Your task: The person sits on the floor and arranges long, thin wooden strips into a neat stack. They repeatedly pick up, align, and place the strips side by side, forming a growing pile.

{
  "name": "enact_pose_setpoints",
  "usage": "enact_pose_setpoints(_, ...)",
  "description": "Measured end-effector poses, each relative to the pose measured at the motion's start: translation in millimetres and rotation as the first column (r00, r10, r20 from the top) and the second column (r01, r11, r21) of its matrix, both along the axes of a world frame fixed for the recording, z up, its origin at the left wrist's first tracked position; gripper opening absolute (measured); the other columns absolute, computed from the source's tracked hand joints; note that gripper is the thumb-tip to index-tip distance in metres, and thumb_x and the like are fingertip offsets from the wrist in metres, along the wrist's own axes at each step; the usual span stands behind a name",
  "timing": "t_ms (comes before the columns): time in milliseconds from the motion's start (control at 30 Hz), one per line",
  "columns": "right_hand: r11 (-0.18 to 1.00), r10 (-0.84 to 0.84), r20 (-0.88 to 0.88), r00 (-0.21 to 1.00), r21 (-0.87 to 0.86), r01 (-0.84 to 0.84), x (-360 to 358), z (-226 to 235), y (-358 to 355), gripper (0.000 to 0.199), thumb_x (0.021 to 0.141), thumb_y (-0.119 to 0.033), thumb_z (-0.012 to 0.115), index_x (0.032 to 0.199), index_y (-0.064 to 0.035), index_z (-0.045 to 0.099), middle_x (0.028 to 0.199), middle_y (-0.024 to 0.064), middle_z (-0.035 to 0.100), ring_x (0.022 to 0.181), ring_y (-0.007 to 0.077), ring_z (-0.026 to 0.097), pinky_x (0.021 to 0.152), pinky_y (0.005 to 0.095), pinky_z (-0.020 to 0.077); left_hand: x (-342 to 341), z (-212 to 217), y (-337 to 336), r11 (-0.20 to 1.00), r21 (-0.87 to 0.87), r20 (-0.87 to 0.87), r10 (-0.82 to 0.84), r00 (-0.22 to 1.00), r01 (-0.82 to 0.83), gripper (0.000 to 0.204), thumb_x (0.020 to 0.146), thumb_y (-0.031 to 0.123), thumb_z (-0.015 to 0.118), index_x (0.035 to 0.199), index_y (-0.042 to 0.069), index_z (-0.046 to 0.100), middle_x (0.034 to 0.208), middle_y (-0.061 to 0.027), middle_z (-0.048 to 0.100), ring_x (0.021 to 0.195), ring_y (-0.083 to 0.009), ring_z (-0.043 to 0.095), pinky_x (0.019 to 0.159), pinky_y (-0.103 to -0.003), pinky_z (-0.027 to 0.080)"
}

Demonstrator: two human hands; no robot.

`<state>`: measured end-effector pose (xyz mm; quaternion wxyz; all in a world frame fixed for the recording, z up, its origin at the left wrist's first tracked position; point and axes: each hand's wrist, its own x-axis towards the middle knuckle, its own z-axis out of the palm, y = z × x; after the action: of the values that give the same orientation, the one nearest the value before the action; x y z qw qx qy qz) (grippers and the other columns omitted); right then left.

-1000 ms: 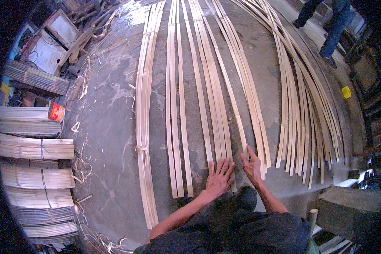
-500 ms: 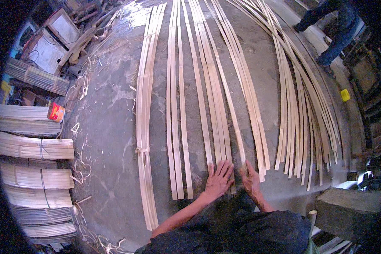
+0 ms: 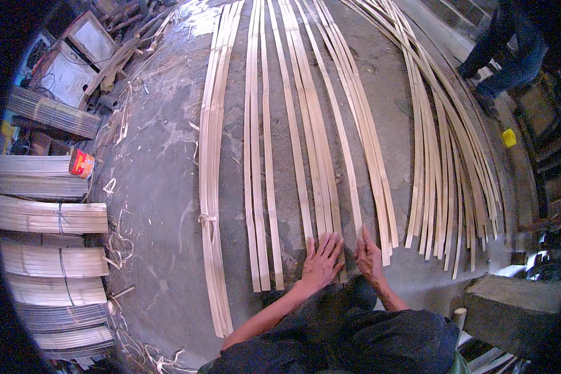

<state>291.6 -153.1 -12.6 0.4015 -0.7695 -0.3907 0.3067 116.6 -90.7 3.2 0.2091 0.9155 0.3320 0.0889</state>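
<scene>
Grey floor point(image 3: 156, 212), stained, with strips running lengthwise. Landmark = tied bundle point(image 3: 213, 156) of long pale wood strips. Far right of it: a loose pile point(image 3: 464, 131), strips crossing at the far end and fanned at the near end. Left of it: shorter stacks point(image 3: 50, 215), several strapped. Just right of it: three strips point(image 3: 267, 156), slightly apart, then the middle strips point(image 3: 321, 168), side by side. Beyond the far-right pile: a co-worker's legs point(image 3: 505, 62), dark trousers. Right of the bundle, past the middle strips: a single strip point(image 3: 349, 162). Left hand point(image 3: 321, 262) lies on the middle strips' near ends, fingers slightly spread. Right hand point(image 3: 370, 255) is at the single strip's near end, index finger extended (can't tell if it's pinching). Red tin point(image 3: 81, 163): left of the bundle, on a stack.
</scene>
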Motion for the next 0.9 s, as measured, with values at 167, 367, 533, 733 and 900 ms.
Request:
enact_pose_setpoints(167,0.992,0.048,-0.022,0.999,-0.119,-0.05,-23,16,-12,0.051,0.098,-0.021,0.054,0.147,-0.0177,0.039,0.068,0.0179,0.058,0.058,0.0193,0.053,0.057,0.0356,0.0477,-3,-1,0,1.0,-0.007,-0.006,0.006,1.0,-0.006,0.069,0.091,0.039,0.055,0.148,0.008,0.033,0.157,-0.0102,0.024,0.147,-0.0269,0.016,0.116,-0.059,0.006)
enact_pose_setpoints(367,0.997,0.044,-0.049,0.998,-0.06,-0.047,-26,-1,-25,0.047,0.099,-0.019,0.053,0.145,-0.0161,0.042,0.065,0.009,0.051,0.057,0.012,0.047,0.053,0.0293,0.0429,-1,0,-1,1.0,-0.024,0.014,0.02,1.0,-0.019,0.072,0.09,0.039,0.056,0.148,0.005,0.032,0.157,-0.0097,0.024,0.147,-0.0264,0.017,0.116,-0.058,0.006)
enact_pose_setpoints(533,0.986,0.102,0.047,0.994,-0.134,-0.095,-28,17,-18,0.048,0.099,-0.023,0.053,0.145,-0.0202,0.041,0.066,0.025,0.056,0.051,0.024,0.053,0.053,0.0395,0.0457,-4,1,1,1.0,-0.002,0.014,0.006,1.0,-0.006,0.072,0.089,0.038,0.058,0.147,0.003,0.033,0.156,-0.0107,0.026,0.146,-0.0268,0.019,0.116,-0.057,0.007)
enact_pose_setpoints(733,0.974,0.181,0.172,0.968,-0.171,-0.151,-29,22,-17,0.05,0.098,-0.021,0.054,0.146,-0.0161,0.039,0.074,0.03,0.053,0.059,0.0393,0.057,0.057,0.042,0.0457,-5,0,2,1.0,-0.024,0.036,0.006,0.999,-0.005,0.07,0.089,0.036,0.058,0.146,0.003,0.034,0.155,-0.0125,0.027,0.146,-0.0279,0.021,0.116,-0.058,0.007)
enact_pose_setpoints(900,0.944,0.274,0.213,0.938,-0.244,-0.221,-21,16,-18,0.054,0.097,-0.032,0.055,0.146,-0.0175,0.038,0.073,0.029,0.057,0.065,0.0456,0.06,0.058,0.0475,0.0443,-3,2,5,0.999,-0.042,0.024,-0.011,1.0,0.012,0.07,0.088,0.037,0.059,0.145,0.003,0.036,0.155,-0.0124,0.027,0.146,-0.0298,0.019,0.117,-0.057,0.006)
